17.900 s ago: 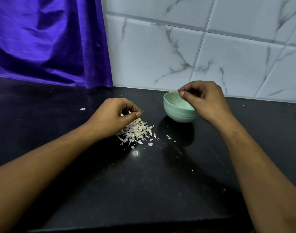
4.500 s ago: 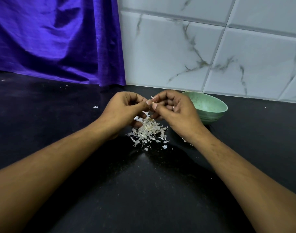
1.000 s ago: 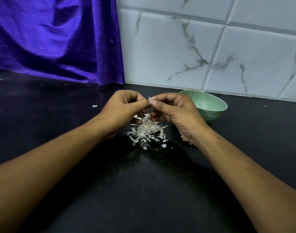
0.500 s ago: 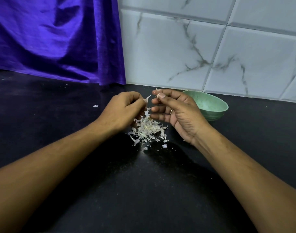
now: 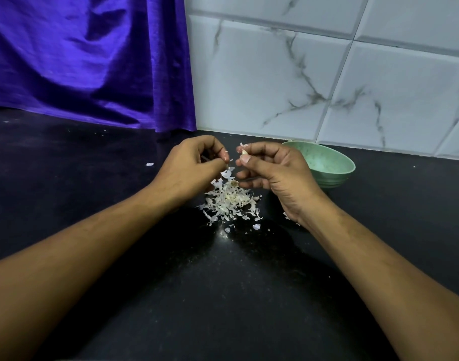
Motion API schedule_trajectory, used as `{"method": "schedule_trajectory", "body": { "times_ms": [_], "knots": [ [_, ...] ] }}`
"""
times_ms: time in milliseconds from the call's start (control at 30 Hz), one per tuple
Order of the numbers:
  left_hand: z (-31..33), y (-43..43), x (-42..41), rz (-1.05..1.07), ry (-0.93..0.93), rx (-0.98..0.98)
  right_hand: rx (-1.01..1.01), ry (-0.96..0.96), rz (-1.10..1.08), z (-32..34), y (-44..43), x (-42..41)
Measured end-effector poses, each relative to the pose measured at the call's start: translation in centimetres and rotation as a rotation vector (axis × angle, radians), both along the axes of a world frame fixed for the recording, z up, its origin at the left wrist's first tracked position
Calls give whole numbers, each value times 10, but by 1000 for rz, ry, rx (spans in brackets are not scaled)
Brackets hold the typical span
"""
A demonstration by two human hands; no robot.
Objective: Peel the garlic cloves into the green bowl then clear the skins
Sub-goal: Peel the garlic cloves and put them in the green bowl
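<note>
My right hand [image 5: 272, 175] pinches a small garlic clove [image 5: 244, 151] between thumb and forefinger, with a bit of skin still sticking up from it. My left hand [image 5: 189, 168] hovers just to its left, fingertips pinched together; a thin flake of skin shows at them. Both hands are above a pile of garlic skins [image 5: 229, 201] on the black counter. The green bowl [image 5: 327, 165] stands behind my right hand, near the wall; its contents are hidden from here.
A black counter [image 5: 223, 295] runs up to a white marble-tiled wall [image 5: 314, 82]. A purple cloth [image 5: 87, 61] hangs at the back left. A stray skin flake [image 5: 149, 164] lies left of my left hand, and small flakes [image 5: 256, 226] sit in front of the pile.
My hands, pressed together on the clove a second ago, have drawn apart. The right hand keeps the clove, the left has pulled off to the left with a bit of skin.
</note>
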State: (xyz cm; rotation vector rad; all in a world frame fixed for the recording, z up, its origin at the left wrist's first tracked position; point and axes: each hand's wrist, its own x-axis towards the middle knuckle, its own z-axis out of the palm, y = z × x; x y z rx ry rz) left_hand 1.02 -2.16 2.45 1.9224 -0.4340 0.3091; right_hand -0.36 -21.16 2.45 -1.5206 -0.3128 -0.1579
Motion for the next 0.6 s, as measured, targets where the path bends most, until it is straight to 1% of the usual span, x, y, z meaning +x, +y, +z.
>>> {"method": "schedule_trajectory", "body": {
  "times_ms": [200,367,500,600],
  "knots": [
    [4,-4,-4,-32,106,-68,-56,-36,-6,1,0,-1],
    [2,-5,-3,-65,83,-118,-145,-128,-26,-3,0,1],
    [2,-4,0,-80,128,-204,-224,-188,-56,-3,0,2],
    [1,-4,0,-84,143,-203,-256,-215,-81,-4,0,4]
  ]
}}
